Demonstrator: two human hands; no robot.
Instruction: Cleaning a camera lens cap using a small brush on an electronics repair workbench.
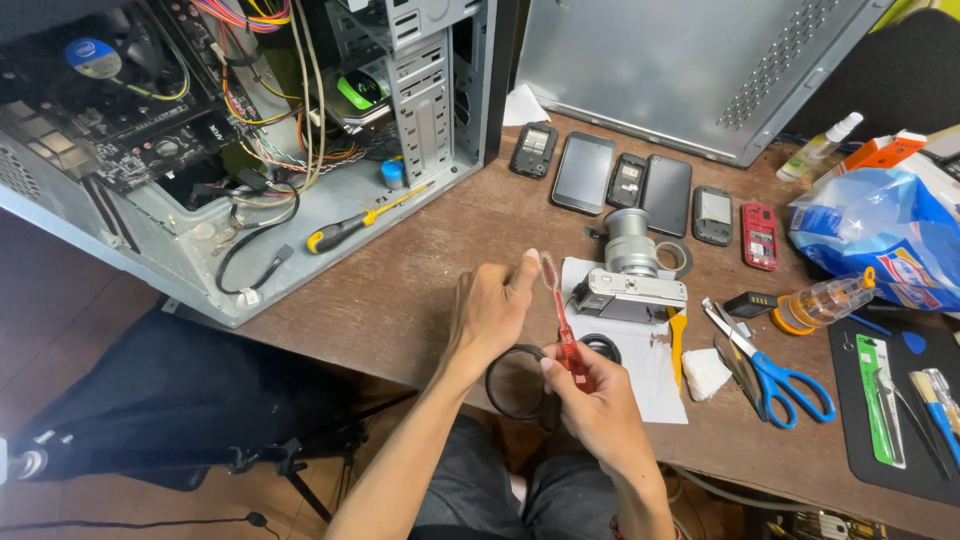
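Open PC case point(250, 130) sat at 10 o'clock on the counter point(400, 290), side panel off, board and cable bundles exposed. Yellow-and-black screwdriver point(355, 225) lay just in front of the case, tip toward 2 o'clock.

Left hand point(492, 310) was near centre, fingers curled, thumb tip up against the bristle head of the red toothbrush point(562, 320); lower fingers seemed to pinch the black lens ring point(515, 382) at its 12 o'clock edge, contact partly hidden. Right hand point(590, 400) was closed around the toothbrush handle, brush upright, head at 12 o'clock. Ring hung over the counter's near edge, between the two hands.

Silver camera point(630, 285) with lens pointing up sat on white paper point(650, 370), at 1 o'clock from the hands. Row of phones point(640, 185) lay behind it, metal side panel point(690, 70) leaning beyond. Yellow pry tool point(678, 345) lay just right of the camera. Blue-handled scissors point(775, 375) at 3 o'clock, clear bottle point(825, 300) with orange cap lying above them. Blue plastic bag point(880, 240) at 2 o'clock. Black mat point(860, 430) with small tools at far right.
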